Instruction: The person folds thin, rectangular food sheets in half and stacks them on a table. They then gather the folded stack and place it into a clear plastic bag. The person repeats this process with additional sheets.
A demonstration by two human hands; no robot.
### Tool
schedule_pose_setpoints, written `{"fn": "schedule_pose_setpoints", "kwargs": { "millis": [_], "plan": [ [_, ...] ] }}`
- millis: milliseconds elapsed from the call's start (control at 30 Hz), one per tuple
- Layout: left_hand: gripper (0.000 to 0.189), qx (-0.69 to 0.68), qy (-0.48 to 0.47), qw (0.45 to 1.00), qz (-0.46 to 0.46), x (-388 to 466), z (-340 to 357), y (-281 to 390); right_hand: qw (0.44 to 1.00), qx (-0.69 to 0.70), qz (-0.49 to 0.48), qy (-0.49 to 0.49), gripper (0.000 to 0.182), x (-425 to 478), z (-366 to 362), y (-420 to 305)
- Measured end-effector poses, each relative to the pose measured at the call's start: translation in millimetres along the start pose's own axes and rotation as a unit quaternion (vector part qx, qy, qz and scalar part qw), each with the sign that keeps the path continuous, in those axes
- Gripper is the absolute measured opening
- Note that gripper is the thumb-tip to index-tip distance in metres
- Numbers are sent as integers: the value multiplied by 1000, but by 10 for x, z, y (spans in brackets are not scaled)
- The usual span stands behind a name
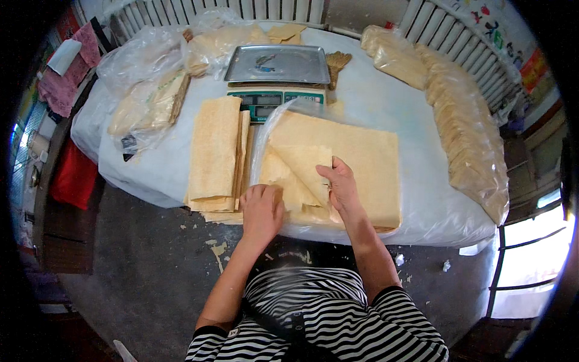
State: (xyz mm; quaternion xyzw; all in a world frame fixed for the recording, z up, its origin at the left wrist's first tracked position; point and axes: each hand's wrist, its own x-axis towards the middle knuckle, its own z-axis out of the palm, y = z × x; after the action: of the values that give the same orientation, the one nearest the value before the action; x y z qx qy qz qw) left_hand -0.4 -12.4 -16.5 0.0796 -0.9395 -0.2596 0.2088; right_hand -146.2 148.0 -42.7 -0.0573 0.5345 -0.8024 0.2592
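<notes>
A wide stack of pale yellow sheets point(366, 174), which look like bean curd sheets, lies on clear plastic. Its top layer is partly folded over into a diagonal flap point(301, 165). My right hand point(343, 184) pinches the right edge of that flap between thumb and fingers. My left hand point(262, 210) is at the left edge of the stack, palm down with fingers curled; its fingertips are hidden, so I cannot tell whether they grip the sheet. Just left of it lies a pile of folded yellow sheets point(215, 151).
Behind the stack is a digital scale point(262, 98) with a metal tray point(280, 61), and a small brush point(337, 65) beside it. Bagged sheets point(151, 102) lie at left; a long plastic-wrapped row point(463, 131) lines the table's right edge. Scraps point(219, 249) litter the floor.
</notes>
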Motion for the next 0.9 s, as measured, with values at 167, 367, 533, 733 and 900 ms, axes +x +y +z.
{"fn": "schedule_pose_setpoints", "kwargs": {
  "millis": [167,367,533,733,900],
  "plan": [
    [39,-141,67,988,-8,103,-15,168,959,-278,-18,-40,24,-31,37,-15],
    [39,-372,27,914,-161,328,34,403,872,-481,-84,-25,30,-218,307,-39],
    [35,-332,20,928,-168,349,32,312,890,-442,-89,-68,21,-285,411,-110],
    [25,-456,-21,867,-202,312,5,224,944,-276,-48,-172,48,-326,324,-202],
    [23,-387,26,899,-202,260,-29,303,848,-460,-210,-161,52,-479,374,-194]
  ]
}}
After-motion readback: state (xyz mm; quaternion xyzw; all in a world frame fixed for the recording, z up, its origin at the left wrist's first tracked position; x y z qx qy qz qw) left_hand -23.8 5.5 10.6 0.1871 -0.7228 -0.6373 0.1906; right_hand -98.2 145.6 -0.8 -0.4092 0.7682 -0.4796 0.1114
